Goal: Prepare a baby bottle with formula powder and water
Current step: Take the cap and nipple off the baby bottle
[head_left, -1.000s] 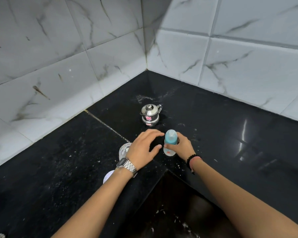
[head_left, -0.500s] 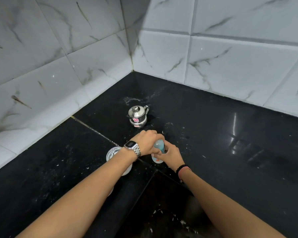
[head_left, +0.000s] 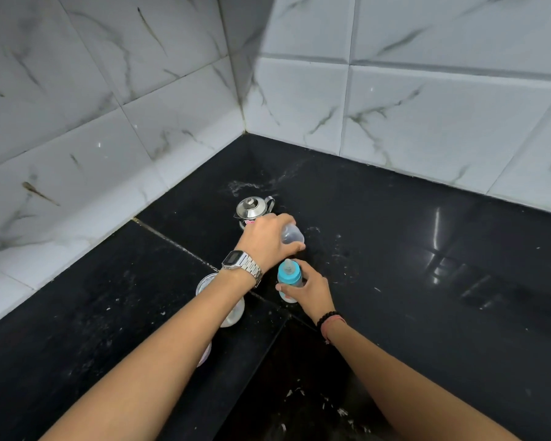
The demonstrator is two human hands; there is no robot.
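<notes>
Black counter (head_left: 411, 281), corner of marble-tiled walls. Steel pot (head_left: 252, 209) at 12 o'clock from bottle. Left hand (head_left: 268, 241) grips clear cap (head_left: 292, 234), lifted off. Right hand (head_left: 312, 289) holds baby bottle (head_left: 289, 278) upright on counter, teat exposed.
</notes>
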